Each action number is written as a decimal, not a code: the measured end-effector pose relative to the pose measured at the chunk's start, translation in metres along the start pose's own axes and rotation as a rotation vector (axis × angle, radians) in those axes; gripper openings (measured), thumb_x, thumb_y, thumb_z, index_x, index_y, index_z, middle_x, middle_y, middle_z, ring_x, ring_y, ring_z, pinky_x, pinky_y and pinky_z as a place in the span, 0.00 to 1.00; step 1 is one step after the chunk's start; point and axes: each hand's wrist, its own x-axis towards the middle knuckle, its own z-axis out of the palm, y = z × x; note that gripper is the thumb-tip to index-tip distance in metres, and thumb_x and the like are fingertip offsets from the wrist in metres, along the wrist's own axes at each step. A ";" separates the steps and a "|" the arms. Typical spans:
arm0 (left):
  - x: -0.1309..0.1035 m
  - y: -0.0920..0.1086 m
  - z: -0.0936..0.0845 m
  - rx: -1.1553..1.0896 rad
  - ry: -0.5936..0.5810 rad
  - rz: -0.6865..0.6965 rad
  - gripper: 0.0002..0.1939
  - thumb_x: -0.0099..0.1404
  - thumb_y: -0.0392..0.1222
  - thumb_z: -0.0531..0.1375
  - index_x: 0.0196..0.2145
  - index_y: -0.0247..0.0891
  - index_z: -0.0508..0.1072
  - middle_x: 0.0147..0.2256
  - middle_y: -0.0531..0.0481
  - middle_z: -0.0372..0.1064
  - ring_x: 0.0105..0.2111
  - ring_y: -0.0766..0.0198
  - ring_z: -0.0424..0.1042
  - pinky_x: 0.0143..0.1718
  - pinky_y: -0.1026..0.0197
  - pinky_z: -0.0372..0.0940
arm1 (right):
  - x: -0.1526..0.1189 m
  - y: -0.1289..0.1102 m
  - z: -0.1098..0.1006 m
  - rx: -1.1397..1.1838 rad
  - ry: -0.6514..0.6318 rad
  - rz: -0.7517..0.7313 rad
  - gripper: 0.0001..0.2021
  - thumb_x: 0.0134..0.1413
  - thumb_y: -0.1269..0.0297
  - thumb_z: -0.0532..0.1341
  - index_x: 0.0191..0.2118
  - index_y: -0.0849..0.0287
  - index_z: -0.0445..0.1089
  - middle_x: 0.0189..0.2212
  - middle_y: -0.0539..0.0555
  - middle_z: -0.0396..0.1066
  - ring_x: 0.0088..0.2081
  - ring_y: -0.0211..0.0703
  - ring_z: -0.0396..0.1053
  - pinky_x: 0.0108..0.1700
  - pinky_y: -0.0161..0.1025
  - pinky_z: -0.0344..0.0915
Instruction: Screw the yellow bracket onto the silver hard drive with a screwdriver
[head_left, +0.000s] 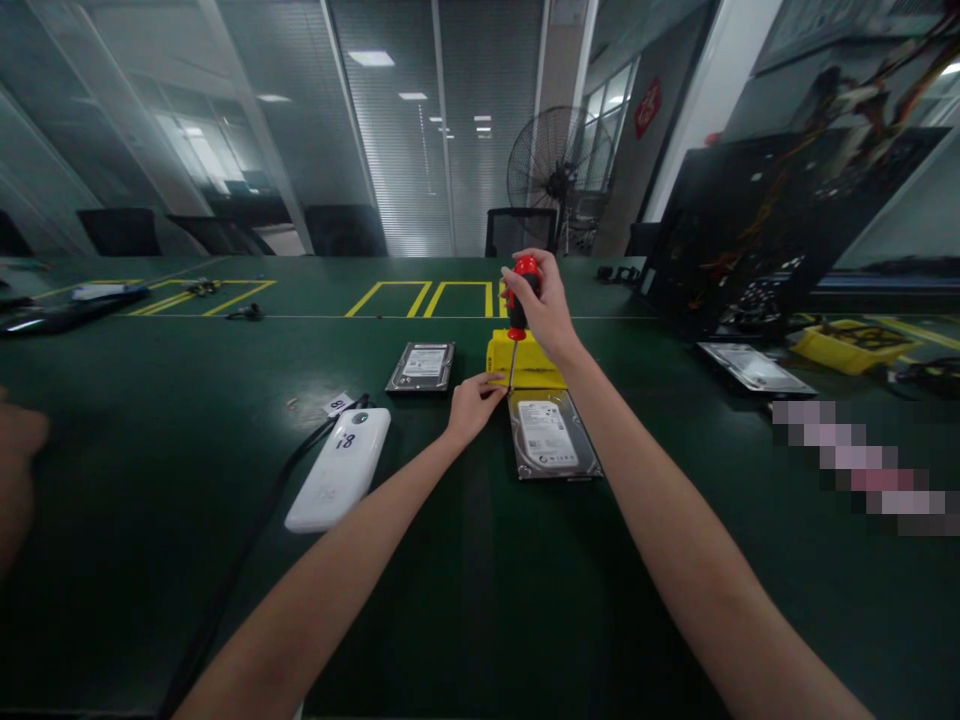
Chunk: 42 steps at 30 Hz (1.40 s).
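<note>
A red and black screwdriver is gripped at its handle by my right hand, with the shaft pointing down. Its tip meets the far left corner of a silver hard drive with a white label. Right by that tip, my left hand has its fingers pinched together; whatever they hold is too small to make out. Behind the drive stands a yellow case, partly covered by my right wrist. A second hard drive lies to the left of my left hand.
A white power bank with a black cable rests at left. Another person's hand shows at the left edge. To the right are a third hard drive, a yellow tray and an open computer case.
</note>
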 end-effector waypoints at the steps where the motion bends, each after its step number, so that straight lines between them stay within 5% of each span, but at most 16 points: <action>1: 0.000 0.000 0.000 -0.002 -0.001 0.004 0.12 0.59 0.33 0.61 0.42 0.33 0.74 0.42 0.43 0.75 0.40 0.59 0.76 0.44 0.59 0.70 | 0.000 0.000 0.000 0.001 -0.001 0.001 0.19 0.53 0.47 0.58 0.45 0.50 0.55 0.35 0.50 0.62 0.32 0.35 0.68 0.32 0.36 0.68; 8: -0.002 0.008 -0.002 0.002 0.026 0.027 0.08 0.59 0.32 0.60 0.38 0.33 0.73 0.40 0.43 0.75 0.39 0.61 0.75 0.43 0.59 0.69 | -0.002 -0.004 0.000 -0.018 -0.006 0.009 0.18 0.54 0.48 0.57 0.46 0.50 0.57 0.35 0.50 0.62 0.32 0.36 0.67 0.33 0.37 0.68; 11: -0.003 0.012 -0.003 0.068 0.179 0.076 0.06 0.60 0.31 0.58 0.37 0.34 0.71 0.37 0.45 0.73 0.39 0.62 0.73 0.42 0.59 0.68 | -0.002 -0.006 0.000 -0.010 -0.002 0.021 0.19 0.53 0.47 0.58 0.47 0.50 0.58 0.35 0.51 0.63 0.32 0.37 0.67 0.33 0.38 0.68; 15: -0.003 0.008 -0.003 0.141 0.356 0.078 0.16 0.57 0.28 0.58 0.44 0.34 0.65 0.45 0.41 0.65 0.43 0.60 0.69 0.38 0.60 0.68 | -0.003 -0.010 0.001 -0.033 -0.006 0.034 0.19 0.53 0.46 0.57 0.47 0.49 0.59 0.35 0.51 0.63 0.33 0.39 0.67 0.35 0.40 0.68; 22: 0.000 0.001 0.000 0.110 0.201 0.033 0.14 0.60 0.30 0.56 0.44 0.34 0.64 0.45 0.41 0.65 0.43 0.60 0.68 0.36 0.60 0.67 | -0.003 -0.013 0.001 -0.033 -0.027 0.043 0.20 0.52 0.44 0.56 0.47 0.48 0.59 0.37 0.52 0.62 0.34 0.40 0.66 0.37 0.42 0.67; 42: 0.001 -0.006 0.000 0.096 0.145 0.069 0.20 0.56 0.29 0.59 0.47 0.34 0.62 0.45 0.42 0.64 0.40 0.61 0.69 0.36 0.59 0.67 | 0.003 0.008 -0.004 0.102 0.027 0.141 0.26 0.49 0.44 0.59 0.49 0.51 0.52 0.31 0.48 0.63 0.28 0.37 0.68 0.36 0.40 0.69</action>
